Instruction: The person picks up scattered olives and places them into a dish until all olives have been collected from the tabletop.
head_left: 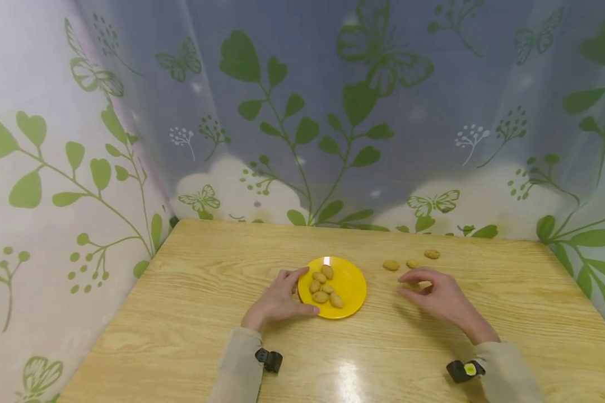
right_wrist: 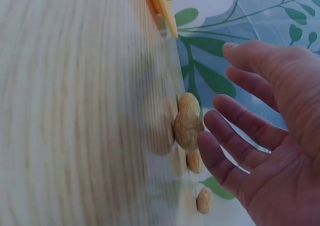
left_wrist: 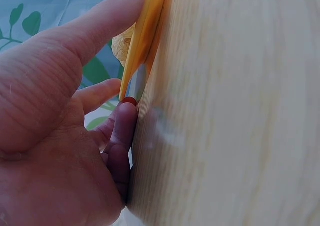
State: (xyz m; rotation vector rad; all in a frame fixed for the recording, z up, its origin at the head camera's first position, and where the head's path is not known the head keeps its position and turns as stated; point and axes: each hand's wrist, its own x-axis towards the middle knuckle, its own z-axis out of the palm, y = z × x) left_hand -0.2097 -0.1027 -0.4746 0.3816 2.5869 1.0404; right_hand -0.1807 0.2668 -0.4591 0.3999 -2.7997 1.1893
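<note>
A yellow plate (head_left: 354, 288) sits on the table with several unshelled peanuts (head_left: 336, 300) bunched on its left half. My left hand (head_left: 277, 299) grips the plate's left side, thumb over the near rim; in the left wrist view the thumb (left_wrist: 100, 23) lies on the rim and curled fingers (left_wrist: 125, 123) reach beneath its edge. To the right of the plate, my right hand (head_left: 441, 299) hovers over the table, holding nothing. Its fingers (right_wrist: 245, 138) are loosely extended beside a peanut (right_wrist: 187, 126) in the right wrist view. Just beyond that hand lie loose peanuts (head_left: 390, 265).
The light wooden table (head_left: 181, 336) reaches back to a curtain (head_left: 302, 112) printed with leaves and butterflies, which also encloses both sides. The farthest loose peanut (head_left: 432, 254) lies toward the table's back edge. Each wrist wears a small black camera (head_left: 269, 360).
</note>
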